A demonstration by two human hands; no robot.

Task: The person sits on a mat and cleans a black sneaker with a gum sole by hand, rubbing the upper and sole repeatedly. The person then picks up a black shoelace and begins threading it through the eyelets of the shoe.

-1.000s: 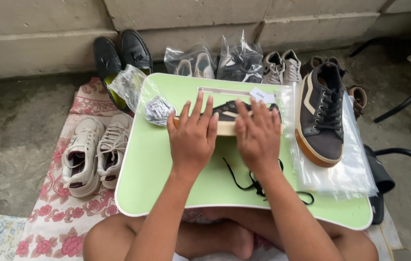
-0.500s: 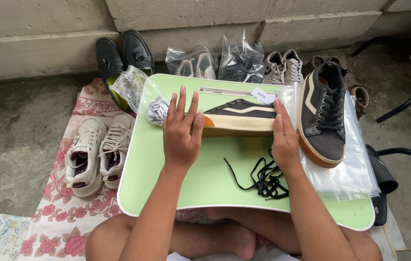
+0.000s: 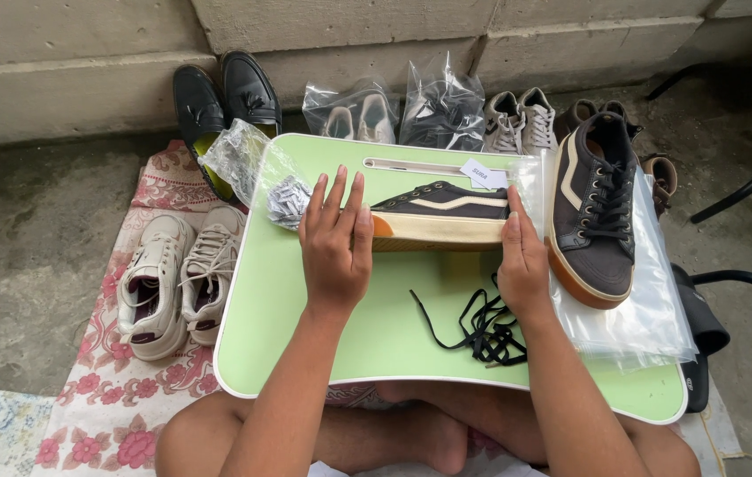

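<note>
Dark shoe (image 3: 442, 212), unlaced, on its side mid-desk (image 3: 288, 327), steadied between flat left hand (image 3: 336, 247) at toe and right hand (image 3: 522, 261) at heel, grip apparently open-palmed; black laces (image 3: 482, 327) lying just below.

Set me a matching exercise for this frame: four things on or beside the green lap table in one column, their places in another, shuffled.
Things:
1. black loose laces
2. dark laced sneaker
3. white sneaker pair
4. dark unlaced sneaker

Places:
A. on the floral mat, left of the table
B. on its side between left hand and right hand
C. on a clear plastic bag
D. on bare green tabletop, near the right wrist

Pairs: 1-D, 2-C, 3-A, 4-B
</note>
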